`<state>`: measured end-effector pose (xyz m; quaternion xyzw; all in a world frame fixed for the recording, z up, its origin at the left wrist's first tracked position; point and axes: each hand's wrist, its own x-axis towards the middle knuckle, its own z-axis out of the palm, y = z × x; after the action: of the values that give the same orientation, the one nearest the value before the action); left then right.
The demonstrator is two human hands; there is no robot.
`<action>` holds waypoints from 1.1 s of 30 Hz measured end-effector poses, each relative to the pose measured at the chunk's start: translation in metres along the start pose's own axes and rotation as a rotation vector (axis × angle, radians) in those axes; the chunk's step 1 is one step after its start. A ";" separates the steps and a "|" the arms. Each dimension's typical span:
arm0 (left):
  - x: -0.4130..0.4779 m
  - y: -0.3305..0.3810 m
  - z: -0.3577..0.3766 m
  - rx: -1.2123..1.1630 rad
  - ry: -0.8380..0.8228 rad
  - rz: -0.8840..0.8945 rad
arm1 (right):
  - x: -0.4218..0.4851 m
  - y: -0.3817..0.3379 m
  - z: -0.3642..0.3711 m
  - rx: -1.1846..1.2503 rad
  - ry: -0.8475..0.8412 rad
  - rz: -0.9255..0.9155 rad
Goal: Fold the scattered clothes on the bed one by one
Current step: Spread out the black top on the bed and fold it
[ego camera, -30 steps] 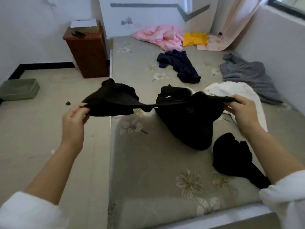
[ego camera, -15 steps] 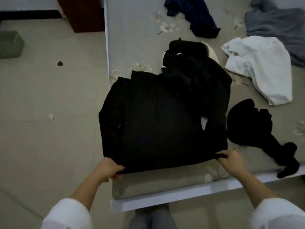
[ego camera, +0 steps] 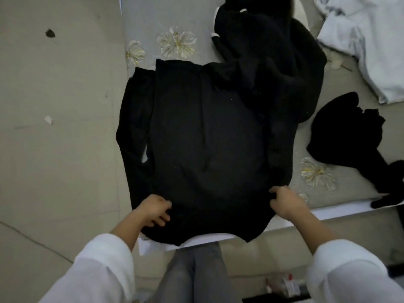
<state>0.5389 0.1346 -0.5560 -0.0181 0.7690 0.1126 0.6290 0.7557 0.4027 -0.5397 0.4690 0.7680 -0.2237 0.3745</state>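
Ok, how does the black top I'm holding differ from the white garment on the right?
The black top is spread flat; the white garment lies crumpled farther back. The left hand and right hand grip the black top; no hand touches the white garment. Both rest on the bed.

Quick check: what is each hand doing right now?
Left hand: grips the near hem of the black garment.
Right hand: pinches the same hem.

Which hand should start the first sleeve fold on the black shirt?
Left, probably. The left hand grips the black shirt at its hem, beside the flat, exposed left sleeve; the shirt's right side bunches over another black garment.
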 end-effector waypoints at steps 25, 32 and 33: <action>0.171 0.261 -0.201 -0.284 0.937 0.501 | 0.223 -0.177 -0.208 0.383 0.747 -0.048; 0.170 0.276 -0.229 -0.594 0.912 0.549 | 0.232 -0.167 -0.230 0.517 0.745 -0.054; 0.168 0.274 -0.236 -0.629 0.940 0.593 | 0.230 -0.164 -0.237 0.588 0.785 -0.070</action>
<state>0.2300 0.3739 -0.6350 -0.0357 0.8655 0.4821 0.1314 0.4589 0.6190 -0.5745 0.5775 0.7708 -0.2498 -0.0994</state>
